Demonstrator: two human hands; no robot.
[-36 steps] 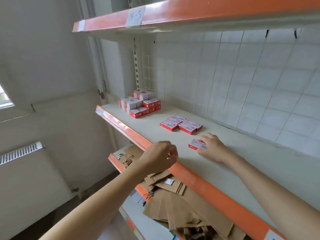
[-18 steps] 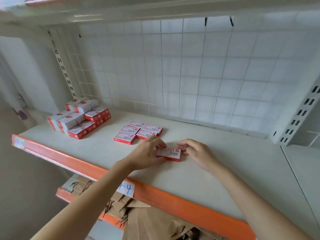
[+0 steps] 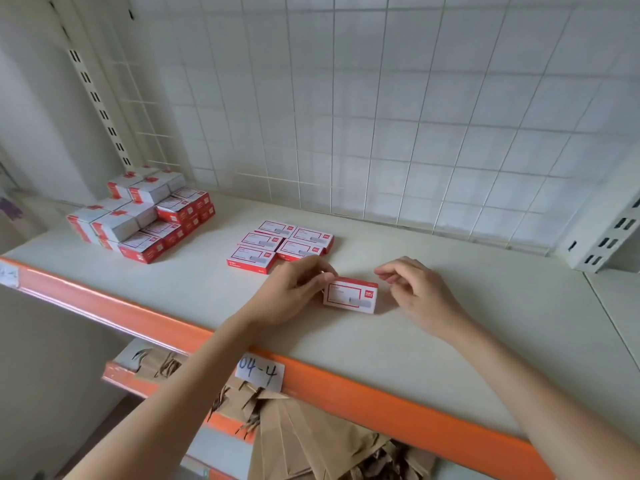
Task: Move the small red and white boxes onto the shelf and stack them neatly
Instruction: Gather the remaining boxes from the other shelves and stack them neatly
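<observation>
Box (image 3: 350,294): tilted on shelf (image 3: 194,285) — pinched at its left end by left hand (image 3: 294,292).
Right hand (image 3: 415,289): fingers loosely curled, nothing held, just beside box at 3 o'clock.
Flat boxes (image 3: 280,244): at 11 o'clock.

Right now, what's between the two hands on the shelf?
In the head view, one small red and white box lies flat on the shelf between them. The left hand pinches its left end; the right hand is just clear of it.

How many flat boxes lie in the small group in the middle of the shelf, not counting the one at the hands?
5: two side by side at the back, two in the middle row, one in front. More may lie hidden underneath.
</observation>
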